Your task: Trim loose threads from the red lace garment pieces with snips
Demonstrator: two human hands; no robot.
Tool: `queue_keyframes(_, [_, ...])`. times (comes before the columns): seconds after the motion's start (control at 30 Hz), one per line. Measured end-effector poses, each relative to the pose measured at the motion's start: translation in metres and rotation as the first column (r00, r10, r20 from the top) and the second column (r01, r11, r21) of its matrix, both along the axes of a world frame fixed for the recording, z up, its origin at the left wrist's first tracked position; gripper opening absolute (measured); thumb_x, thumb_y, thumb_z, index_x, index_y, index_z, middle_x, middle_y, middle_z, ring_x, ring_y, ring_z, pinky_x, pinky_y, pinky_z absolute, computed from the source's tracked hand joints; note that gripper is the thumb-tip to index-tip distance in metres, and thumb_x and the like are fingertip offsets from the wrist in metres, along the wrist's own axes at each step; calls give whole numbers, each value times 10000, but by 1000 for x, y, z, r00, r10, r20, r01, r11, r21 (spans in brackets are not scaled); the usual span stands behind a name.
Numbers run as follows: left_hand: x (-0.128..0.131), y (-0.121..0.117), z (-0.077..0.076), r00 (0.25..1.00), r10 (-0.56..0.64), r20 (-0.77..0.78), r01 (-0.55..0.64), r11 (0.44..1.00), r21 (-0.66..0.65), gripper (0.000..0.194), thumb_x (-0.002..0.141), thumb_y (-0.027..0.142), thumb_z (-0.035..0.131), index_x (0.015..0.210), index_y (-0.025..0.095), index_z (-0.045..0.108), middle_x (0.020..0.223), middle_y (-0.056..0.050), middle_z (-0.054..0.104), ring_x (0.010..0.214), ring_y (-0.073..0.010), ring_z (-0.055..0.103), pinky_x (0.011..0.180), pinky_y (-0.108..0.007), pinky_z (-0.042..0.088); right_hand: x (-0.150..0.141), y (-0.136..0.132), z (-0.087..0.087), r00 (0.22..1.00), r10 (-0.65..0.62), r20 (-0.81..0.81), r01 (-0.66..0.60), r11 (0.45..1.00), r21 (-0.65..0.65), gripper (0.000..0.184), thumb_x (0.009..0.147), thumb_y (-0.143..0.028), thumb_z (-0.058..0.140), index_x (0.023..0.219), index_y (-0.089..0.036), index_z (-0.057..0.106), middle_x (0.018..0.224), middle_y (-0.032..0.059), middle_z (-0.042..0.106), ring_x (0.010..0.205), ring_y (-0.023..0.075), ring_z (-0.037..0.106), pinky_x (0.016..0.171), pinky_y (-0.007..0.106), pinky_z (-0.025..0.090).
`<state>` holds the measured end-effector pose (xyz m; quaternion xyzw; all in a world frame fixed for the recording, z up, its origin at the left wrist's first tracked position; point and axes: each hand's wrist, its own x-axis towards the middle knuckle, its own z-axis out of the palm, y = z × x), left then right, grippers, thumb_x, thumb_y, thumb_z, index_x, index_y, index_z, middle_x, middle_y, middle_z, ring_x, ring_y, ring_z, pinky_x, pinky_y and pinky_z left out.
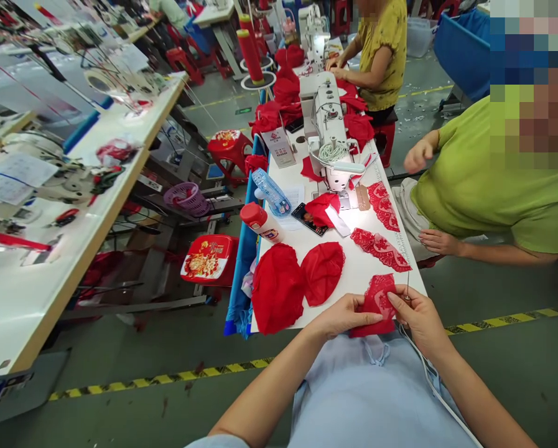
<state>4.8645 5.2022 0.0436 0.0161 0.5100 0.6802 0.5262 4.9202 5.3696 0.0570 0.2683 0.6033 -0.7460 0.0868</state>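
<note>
Just past the table's near edge, a red lace piece (380, 297) is stretched between my two hands. My left hand (346, 316) pinches its left side, thumb on top. On the right side, my right hand (419, 316) is closed on the lace with thumb and fingers. A thin metal point (408, 281) sticks up from the right hand; its lower part is mostly hidden by the fingers, so I cannot tell its kind. Beyond lie a scalloped red lace strip (381, 249) and another lace piece (383, 206). Two red fabric cups (279, 289) rest to the left.
A white sewing machine (330, 127) stands at the table's far side. Nearer are a red-capped bottle (261, 223), a blue clear tape dispenser (272, 193) and a phone (309, 219). One person in green (497, 180) sits at the right; another in yellow (381, 59) works farther back.
</note>
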Motion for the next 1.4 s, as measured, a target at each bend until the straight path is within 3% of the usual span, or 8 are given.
queue_keyframes(0.13, [9, -1, -15, 982, 144, 122, -145, 989, -5, 486, 591, 489, 847, 863, 112, 704, 754, -41, 701, 654, -124, 599, 640, -232, 446, -11, 11, -11, 995, 60, 77, -63, 997, 33, 450, 681, -556, 718, 931, -202, 597, 611, -63, 481, 442, 55, 318, 400, 195, 220])
queue_keyframes(0.23, [16, -1, -28, 940, 285, 185, -287, 958, -16, 493, 588, 491, 851, 866, 122, 681, 800, -73, 719, 723, -164, 653, 696, -263, 483, -30, 26, -31, 984, 90, 156, -121, 972, 202, 402, 721, -495, 616, 999, -207, 573, 723, -28, 527, 484, 78, 439, 390, 187, 260])
queue_keyframes(0.43, [19, -10, -38, 905, 386, 177, -391, 920, -7, 434, 674, 471, 807, 919, 147, 653, 901, -105, 737, 818, -213, 694, 730, -304, 513, -60, 44, -78, 970, 147, 192, -221, 862, 456, 398, 817, -393, 420, 1140, -207, 559, 622, -36, 509, 520, 134, 506, 452, 220, 385])
queue_keyframes(0.63, [19, -19, -39, 887, 429, 170, -439, 898, 24, 377, 735, 394, 775, 992, 140, 670, 1010, -136, 733, 960, -252, 684, 823, -345, 516, -46, 49, -106, 970, 183, 162, -244, 698, 673, 477, 841, -274, 396, 1290, -180, 525, 765, 54, 643, 705, 211, 625, 634, 303, 462])
queue_keyframes(0.77, [22, -21, -52, 905, 380, 191, -396, 917, 53, 394, 720, 328, 794, 1052, 149, 680, 1080, -138, 722, 1006, -257, 677, 854, -343, 511, -36, 54, -112, 962, 223, 157, -261, 581, 771, 506, 853, -235, 355, 1321, -137, 521, 942, 129, 675, 903, 263, 638, 790, 352, 462])
queue_keyframes(0.9, [23, -21, -77, 917, 286, 279, -320, 943, 85, 420, 713, 299, 799, 1095, 162, 691, 1100, -138, 720, 1033, -264, 675, 894, -357, 503, -33, 54, -116, 945, 262, 196, -298, 442, 846, 506, 865, -200, 307, 1316, -103, 516, 906, 146, 684, 852, 270, 640, 785, 374, 458])
queue_keyframes(1.13, [25, -24, -119, 920, 207, 332, -266, 953, 145, 423, 739, 230, 774, 1142, 149, 676, 1132, -153, 709, 1058, -273, 670, 963, -399, 482, -2, 36, -95, 869, 472, 145, -393, 482, 783, 286, 925, -393, 297, 998, -225, 516, 822, 53, 653, 713, 209, 613, 672, 313, 463])
queue_keyframes(1.4, [14, -38, -122, 915, 40, 403, -177, 934, 310, 434, 811, 160, 698, 1236, 192, 615, 1227, -134, 668, 1148, -236, 626, 1012, -367, 425, 19, 26, -94, 770, 578, 269, -546, 379, 748, 245, 936, -381, 285, 774, -254, 415, 697, -4, 578, 604, 178, 542, 584, 274, 373])
